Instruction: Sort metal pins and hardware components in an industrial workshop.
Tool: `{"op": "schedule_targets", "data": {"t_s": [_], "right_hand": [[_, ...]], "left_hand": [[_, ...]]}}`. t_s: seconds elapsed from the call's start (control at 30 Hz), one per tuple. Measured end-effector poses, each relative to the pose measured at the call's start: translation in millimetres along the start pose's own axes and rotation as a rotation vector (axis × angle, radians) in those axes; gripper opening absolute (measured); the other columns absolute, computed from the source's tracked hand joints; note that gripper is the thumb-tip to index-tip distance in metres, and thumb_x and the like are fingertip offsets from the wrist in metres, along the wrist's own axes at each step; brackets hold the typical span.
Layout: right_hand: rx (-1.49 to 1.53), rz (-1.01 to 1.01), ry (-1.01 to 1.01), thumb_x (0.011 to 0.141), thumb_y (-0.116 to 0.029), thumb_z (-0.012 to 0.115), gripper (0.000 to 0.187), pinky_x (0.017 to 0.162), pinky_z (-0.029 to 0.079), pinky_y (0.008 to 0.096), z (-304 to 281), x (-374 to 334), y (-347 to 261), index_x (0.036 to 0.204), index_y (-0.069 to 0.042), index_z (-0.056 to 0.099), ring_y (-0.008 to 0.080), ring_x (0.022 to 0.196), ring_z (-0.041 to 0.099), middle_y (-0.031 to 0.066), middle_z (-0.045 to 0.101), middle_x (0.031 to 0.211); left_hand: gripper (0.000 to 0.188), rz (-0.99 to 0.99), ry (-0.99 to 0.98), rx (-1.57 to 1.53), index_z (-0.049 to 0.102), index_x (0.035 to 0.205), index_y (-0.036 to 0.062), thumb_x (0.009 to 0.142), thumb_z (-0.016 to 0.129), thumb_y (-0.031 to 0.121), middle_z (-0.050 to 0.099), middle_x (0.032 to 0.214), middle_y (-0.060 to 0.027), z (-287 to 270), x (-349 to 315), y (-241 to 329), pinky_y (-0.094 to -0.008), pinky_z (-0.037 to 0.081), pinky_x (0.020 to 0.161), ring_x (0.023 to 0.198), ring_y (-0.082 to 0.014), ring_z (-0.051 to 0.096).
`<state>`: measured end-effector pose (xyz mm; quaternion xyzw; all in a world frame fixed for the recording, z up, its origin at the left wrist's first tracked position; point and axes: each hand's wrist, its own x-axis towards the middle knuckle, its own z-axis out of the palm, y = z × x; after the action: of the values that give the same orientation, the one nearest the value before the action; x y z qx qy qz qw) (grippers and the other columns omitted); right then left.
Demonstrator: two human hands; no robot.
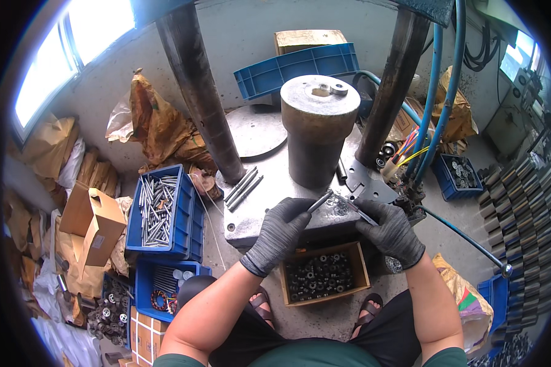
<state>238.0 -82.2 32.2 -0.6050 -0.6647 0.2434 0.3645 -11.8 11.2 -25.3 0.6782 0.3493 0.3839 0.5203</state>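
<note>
My left hand (278, 233), in a grey knitted glove, is closed around a metal rod (320, 201) that points up and to the right. In my gloved right hand (390, 230) is another slim metal rod (363, 214), slanting up to the left. The two rod tips come close together over a small cluster of shiny rings (338, 208) at the front edge of the metal press table (269, 194); I cannot tell whether the tips touch. Several loose rods (243, 188) lie on the table to the left. Behind my hands stands a thick steel cylinder (317, 156) with small round parts (338, 89) on top.
Below the table edge sits a cardboard box (326, 296) of dark nuts or bushings. Blue crates (179, 211) of rods stand at left. Two steel columns (203, 92) flank the cylinder, and blue hoses (438, 104) hang at right. Stacked metal tubes (523, 226) line the far right.
</note>
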Motion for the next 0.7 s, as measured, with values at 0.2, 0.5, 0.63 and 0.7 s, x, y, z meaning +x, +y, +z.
{"op": "schedule_targets", "data": {"t_s": [0.2, 0.5, 0.63, 0.7], "right_hand": [[0.006, 0.147, -0.137, 0.088, -0.011, 0.075, 0.043, 0.097, 0.055, 0.0343, -26, -3, -1, 0.128, 0.000, 0.068, 0.0210, 0.109, 0.072, 0.0168, 0.075, 0.117], [0.157, 0.003, -0.275, 0.087, -0.006, 0.075, 0.043, 0.095, 0.055, 0.0321, 3, -8, 11, 0.129, -0.001, 0.068, 0.0156, 0.105, 0.071, 0.0149, 0.076, 0.113], [0.179, 0.039, -0.324, 0.088, -0.004, 0.073, 0.045, 0.097, 0.054, 0.0325, 6, -7, -4, 0.133, -0.002, 0.066, 0.0155, 0.108, 0.069, 0.0143, 0.075, 0.117], [0.205, 0.038, -0.341, 0.089, -0.003, 0.073, 0.045, 0.099, 0.053, 0.0327, 9, -6, -8, 0.134, -0.002, 0.066, 0.0154, 0.109, 0.068, 0.0138, 0.075, 0.119]], "left_hand": [[0.027, -0.075, -0.073, -0.116, 0.069, 0.122, -0.0026, 0.099, 0.063, 0.011, 0.071, 0.098, -0.0080, -6, -3, 20, -0.0271, 0.056, 0.081, 0.091, -0.0121, 0.066], [0.035, -0.160, -0.175, -0.307, 0.067, 0.124, -0.0042, 0.102, 0.058, 0.021, 0.072, 0.107, -0.0111, -2, -5, 17, -0.0298, 0.055, 0.091, 0.099, -0.0155, 0.067], [0.035, -0.082, -0.131, -0.336, 0.067, 0.125, -0.0041, 0.098, 0.057, 0.016, 0.072, 0.114, -0.0132, -1, -6, 20, -0.0318, 0.051, 0.100, 0.107, -0.0177, 0.065], [0.036, -0.080, -0.135, -0.348, 0.067, 0.126, -0.0042, 0.096, 0.056, 0.014, 0.071, 0.117, -0.0137, 0, -6, 19, -0.0319, 0.050, 0.101, 0.109, -0.0179, 0.065]]}}
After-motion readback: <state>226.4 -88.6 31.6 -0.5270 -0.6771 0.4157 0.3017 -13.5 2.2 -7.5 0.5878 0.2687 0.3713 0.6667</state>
